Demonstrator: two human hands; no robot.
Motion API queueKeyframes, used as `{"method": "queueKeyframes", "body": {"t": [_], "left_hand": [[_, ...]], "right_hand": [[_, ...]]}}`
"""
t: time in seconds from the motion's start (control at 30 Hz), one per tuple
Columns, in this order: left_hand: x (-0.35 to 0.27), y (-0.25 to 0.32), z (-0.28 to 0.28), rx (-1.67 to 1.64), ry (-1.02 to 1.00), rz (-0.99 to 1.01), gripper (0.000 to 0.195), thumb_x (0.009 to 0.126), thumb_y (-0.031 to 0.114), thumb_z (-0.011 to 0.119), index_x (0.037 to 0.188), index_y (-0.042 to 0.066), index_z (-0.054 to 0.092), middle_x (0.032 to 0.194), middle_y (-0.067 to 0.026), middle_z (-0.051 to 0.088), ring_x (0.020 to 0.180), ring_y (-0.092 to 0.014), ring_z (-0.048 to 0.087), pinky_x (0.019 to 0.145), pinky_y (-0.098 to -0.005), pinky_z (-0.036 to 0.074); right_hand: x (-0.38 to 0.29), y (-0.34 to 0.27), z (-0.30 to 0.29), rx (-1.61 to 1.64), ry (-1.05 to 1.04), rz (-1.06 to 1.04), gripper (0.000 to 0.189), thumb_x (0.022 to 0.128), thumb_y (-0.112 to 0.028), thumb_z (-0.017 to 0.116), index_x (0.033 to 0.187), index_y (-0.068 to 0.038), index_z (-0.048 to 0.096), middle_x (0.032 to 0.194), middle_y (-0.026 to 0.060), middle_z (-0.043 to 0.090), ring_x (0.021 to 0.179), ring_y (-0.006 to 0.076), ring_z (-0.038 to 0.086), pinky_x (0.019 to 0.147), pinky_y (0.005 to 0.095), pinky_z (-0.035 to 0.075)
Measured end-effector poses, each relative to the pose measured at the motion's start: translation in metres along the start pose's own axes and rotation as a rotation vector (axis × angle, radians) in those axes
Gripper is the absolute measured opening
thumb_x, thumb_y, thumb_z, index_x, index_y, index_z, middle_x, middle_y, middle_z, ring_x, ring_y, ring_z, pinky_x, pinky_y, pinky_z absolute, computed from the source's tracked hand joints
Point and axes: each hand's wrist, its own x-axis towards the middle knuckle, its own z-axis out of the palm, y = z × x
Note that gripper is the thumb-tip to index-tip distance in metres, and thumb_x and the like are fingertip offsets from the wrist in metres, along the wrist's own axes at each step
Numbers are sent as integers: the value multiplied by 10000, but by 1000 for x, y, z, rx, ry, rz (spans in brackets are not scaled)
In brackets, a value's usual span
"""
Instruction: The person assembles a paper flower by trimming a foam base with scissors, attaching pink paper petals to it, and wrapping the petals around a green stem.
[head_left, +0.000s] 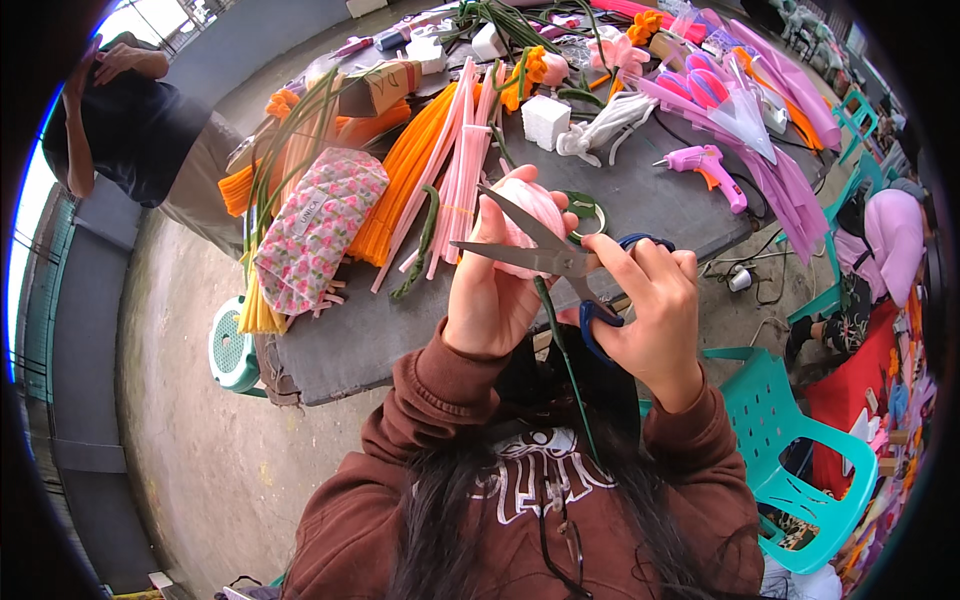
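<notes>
My left hand (491, 300) is closed around a pale pink flower head (526, 214) made of fuzzy stems. From beneath it a green wrapped stem (564, 349) runs down toward my chest. In my right hand (646, 307) is a pair of scissors (559, 260) with dark blue handles. Their blades are spread and point left, crossing in front of the flower. A roll of green tape (592, 217) lies on the table just behind the flower. To the left are bundles of pink pipe cleaners (471, 161) and orange pipe cleaners (409, 176).
On the grey table (352, 352) are a floral pouch (322, 229), a foam block (545, 122), white pipe cleaners (611, 127) and a pink glue gun (703, 174). Purple wrapping (787, 187) hangs over its right edge. A teal chair (802, 457) stands right; a person (142, 127) is at left.
</notes>
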Motion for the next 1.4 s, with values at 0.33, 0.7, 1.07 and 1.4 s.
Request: {"method": "queueKeyframes", "body": {"t": [0.33,0.7,1.07,1.4], "left_hand": [[0,-1,2,-29,-30,22,449,928,278,462,1308,92,311,1132,-160,498,1004,-265,560,820,-361,532],[0,1,8,80,19,6,463,914,284,490,1297,86,322,1089,-139,524,948,-237,591,776,-334,544],[-3,5,11,373,112,106,488,908,363,496,1283,85,355,1083,-108,536,938,-200,593,749,-303,536],[-2,2,15,319,77,95,450,912,354,501,1260,105,364,1067,-93,519,934,-183,580,759,-287,524]], "right_hand": [[1,-1,-1,8,13,-22,571,564,-242,760,1095,-146,578,748,19,466,699,215,479,641,346,303],[4,-2,-5,43,-17,-25,576,546,-245,768,1079,-146,574,759,15,477,714,216,488,642,350,298],[7,-7,-13,-84,4,-30,587,547,-329,782,1071,-164,576,747,7,455,691,199,466,628,344,279],[4,-3,-8,-25,1,-30,545,553,-329,777,1038,-159,595,729,-6,496,673,182,496,636,329,292]]}}
